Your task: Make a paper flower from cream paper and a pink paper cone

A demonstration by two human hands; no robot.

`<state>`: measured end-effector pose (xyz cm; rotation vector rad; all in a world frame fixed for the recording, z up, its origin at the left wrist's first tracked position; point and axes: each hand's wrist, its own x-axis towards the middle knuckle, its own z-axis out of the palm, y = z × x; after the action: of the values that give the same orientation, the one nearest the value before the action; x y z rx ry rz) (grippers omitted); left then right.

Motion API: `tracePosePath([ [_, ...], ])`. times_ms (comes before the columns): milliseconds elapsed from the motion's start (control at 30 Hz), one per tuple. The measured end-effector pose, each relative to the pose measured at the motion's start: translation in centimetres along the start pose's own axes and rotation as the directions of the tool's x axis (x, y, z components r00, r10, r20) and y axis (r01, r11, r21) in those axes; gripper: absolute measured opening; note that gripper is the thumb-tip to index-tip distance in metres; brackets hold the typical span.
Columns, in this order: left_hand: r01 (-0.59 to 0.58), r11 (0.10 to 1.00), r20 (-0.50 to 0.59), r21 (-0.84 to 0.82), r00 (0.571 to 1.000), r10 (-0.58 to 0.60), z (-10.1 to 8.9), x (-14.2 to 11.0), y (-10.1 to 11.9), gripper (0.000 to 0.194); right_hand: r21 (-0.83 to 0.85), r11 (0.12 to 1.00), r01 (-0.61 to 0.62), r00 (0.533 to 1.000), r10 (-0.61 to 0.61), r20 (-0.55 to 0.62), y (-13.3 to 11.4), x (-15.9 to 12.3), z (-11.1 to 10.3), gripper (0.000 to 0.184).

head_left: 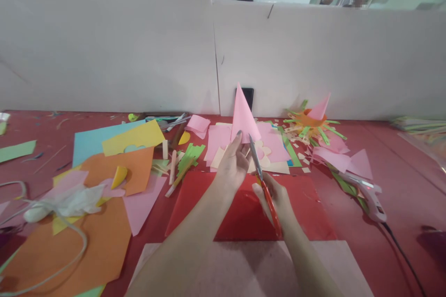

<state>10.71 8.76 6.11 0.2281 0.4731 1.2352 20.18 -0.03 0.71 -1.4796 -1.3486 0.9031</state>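
My left hand (234,163) grips a pink paper cone (244,118) near its bottom edge, with the cone's tip pointing up. Red-handled scissors (268,197) are in my right hand (278,195), and their blades reach up to the cone's lower right edge. Whether the blades touch or bite into the paper, I cannot tell. Beneath both hands lies a glossy red sheet (195,197). Behind them are pink and cream paper pieces (218,141), one cut like a flower. A black phone-like object (249,96) leans on the white panel, partly covered by the cone.
At the right stands an orange and green paper figure (306,120) with a pink cone, near a glue gun (369,195) with its cable. Coloured sheets (101,222) and a white cord (81,246) cover the left. A white panel (121,51) closes off the back.
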Motion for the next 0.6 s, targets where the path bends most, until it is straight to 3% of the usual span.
tracePosePath([
  [167,-0.023,1.000,-0.025,-0.006,0.999,0.023,0.3,0.1,0.8,0.009,0.009,1.000,0.025,0.997,-0.025,0.069,0.0,0.0,-0.1,0.042],
  [400,-0.070,0.997,0.009,-0.023,0.998,0.070,0.4,0.2,1.3,0.010,0.063,0.998,0.015,0.999,-0.017,0.034,-0.2,-0.2,0.0,0.037],
  [600,-0.023,1.000,-0.010,-0.021,1.000,0.022,0.3,0.1,0.8,0.011,0.178,0.984,-0.030,0.997,0.017,0.073,0.0,-0.3,0.0,0.044],
])
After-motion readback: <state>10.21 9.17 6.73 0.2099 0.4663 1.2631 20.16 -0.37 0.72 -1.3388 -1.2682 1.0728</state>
